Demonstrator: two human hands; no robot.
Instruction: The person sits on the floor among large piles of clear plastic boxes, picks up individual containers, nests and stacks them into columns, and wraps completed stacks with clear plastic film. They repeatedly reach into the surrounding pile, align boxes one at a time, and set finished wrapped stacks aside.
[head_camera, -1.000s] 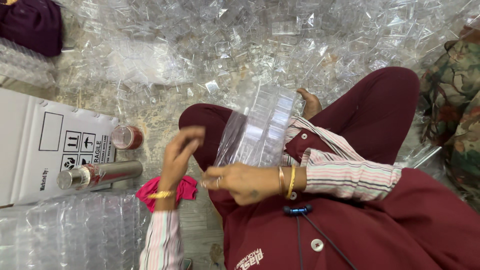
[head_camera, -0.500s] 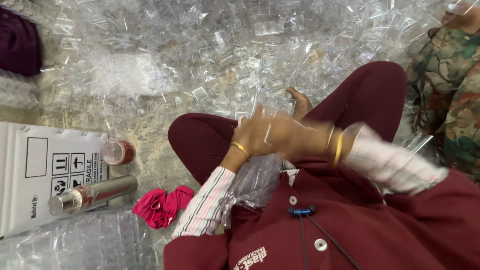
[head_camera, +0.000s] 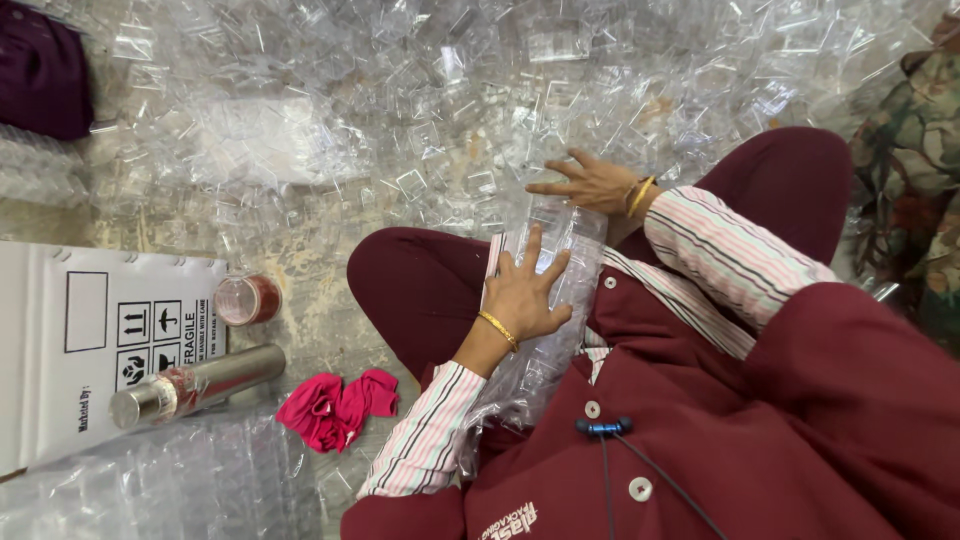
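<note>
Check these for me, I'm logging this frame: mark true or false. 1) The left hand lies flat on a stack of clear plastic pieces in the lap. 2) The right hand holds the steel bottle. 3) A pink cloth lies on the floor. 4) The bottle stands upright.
1) True: the left hand presses flat on the stack of clear plastic pieces.
2) False: the right hand reaches, fingers spread, over the loose clear pieces on the floor; the steel bottle is untouched.
3) True: the pink cloth lies near the left elbow.
4) False: the bottle lies on its side by the white carton.
</note>
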